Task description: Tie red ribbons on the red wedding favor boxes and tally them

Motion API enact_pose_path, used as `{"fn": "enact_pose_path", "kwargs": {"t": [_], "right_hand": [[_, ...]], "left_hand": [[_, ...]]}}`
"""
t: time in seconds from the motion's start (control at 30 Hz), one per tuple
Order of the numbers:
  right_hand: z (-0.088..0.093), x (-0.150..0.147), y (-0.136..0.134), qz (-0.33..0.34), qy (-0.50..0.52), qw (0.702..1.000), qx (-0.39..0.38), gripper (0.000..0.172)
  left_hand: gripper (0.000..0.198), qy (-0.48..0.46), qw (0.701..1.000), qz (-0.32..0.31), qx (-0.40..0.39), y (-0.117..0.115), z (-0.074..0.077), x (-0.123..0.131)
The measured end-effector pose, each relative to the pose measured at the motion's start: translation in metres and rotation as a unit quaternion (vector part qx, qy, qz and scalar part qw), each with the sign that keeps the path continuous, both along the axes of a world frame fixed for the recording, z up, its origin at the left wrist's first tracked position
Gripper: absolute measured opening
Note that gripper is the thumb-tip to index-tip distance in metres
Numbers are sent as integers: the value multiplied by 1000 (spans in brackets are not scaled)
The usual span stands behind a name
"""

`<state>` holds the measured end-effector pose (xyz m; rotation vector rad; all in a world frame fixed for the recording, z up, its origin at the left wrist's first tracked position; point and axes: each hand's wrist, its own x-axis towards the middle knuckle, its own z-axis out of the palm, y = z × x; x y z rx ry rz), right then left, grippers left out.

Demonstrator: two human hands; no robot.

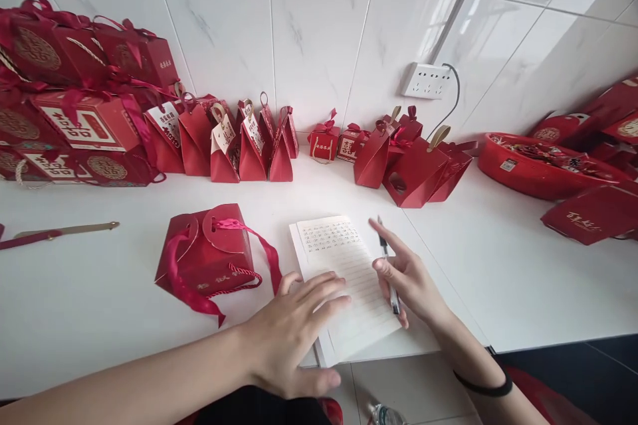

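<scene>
While over paper (343,259) — pen (393,297) between fingers (399,251) of right hand (411,282).

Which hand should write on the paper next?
Right, probably. The right hand holds the pen just beside the paper. The left hand lies flat on the paper and holds nothing.

Bare white surface (90,292) open at front left, red gift box (209,259) just left of the lined paper (349,279), row of red boxes (239,139) blocking the back wall, red tray (538,166) far right, clear strip between.
</scene>
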<state>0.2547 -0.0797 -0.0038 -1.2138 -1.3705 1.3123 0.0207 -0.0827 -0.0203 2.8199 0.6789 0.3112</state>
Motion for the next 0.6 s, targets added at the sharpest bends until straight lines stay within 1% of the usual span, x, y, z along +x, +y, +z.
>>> {"fn": "enact_pose_path", "kwargs": {"t": [0.03, 0.07, 0.13, 0.17, 0.2, 0.27, 0.3, 0.33, 0.43, 0.47, 0.53, 0.6], "right_hand": [[1, 4, 3, 13, 28, 999, 14, 75], [4, 8, 7, 34, 65, 997, 32, 77], [10, 17, 19, 86, 141, 984, 68, 89], [14, 21, 26, 99, 166, 978, 78, 88], [17, 23, 34, 94, 179, 976, 82, 78], [19, 24, 50, 43, 175, 980, 78, 45], [16, 22, 58, 13, 171, 983, 69, 33], [12, 20, 66, -13, 173, 983, 58, 29], [-6, 15, 81, -75, 228, 971, 3, 41], [-12, 14, 84, -96, 248, 964, -18, 42], [-20, 13, 86, -123, 268, 954, -49, 37], [-22, 12, 85, -122, 254, 957, -64, 33]], "left_hand": [[68, -19, 1000, 18, -10, 1, -2, 5], [66, -34, 999, 34, -16, 2, -3, 9], [66, -48, 997, 49, -19, 1, -3, 14], [66, -51, 997, 50, -18, 0, -2, 16], [63, -51, 997, 50, -18, 0, -1, 17], [56, -54, 997, 54, -24, 0, 1, 18], [51, -59, 996, 58, -27, 0, 1, 18], [47, -66, 996, 60, -28, 1, 1, 18], [41, -79, 995, 54, -29, 2, -2, 20], [39, -76, 995, 51, -35, 2, -3, 21], [38, -66, 995, 51, -50, 3, -4, 25], [37, -65, 995, 61, -54, 4, -5, 31]]}}
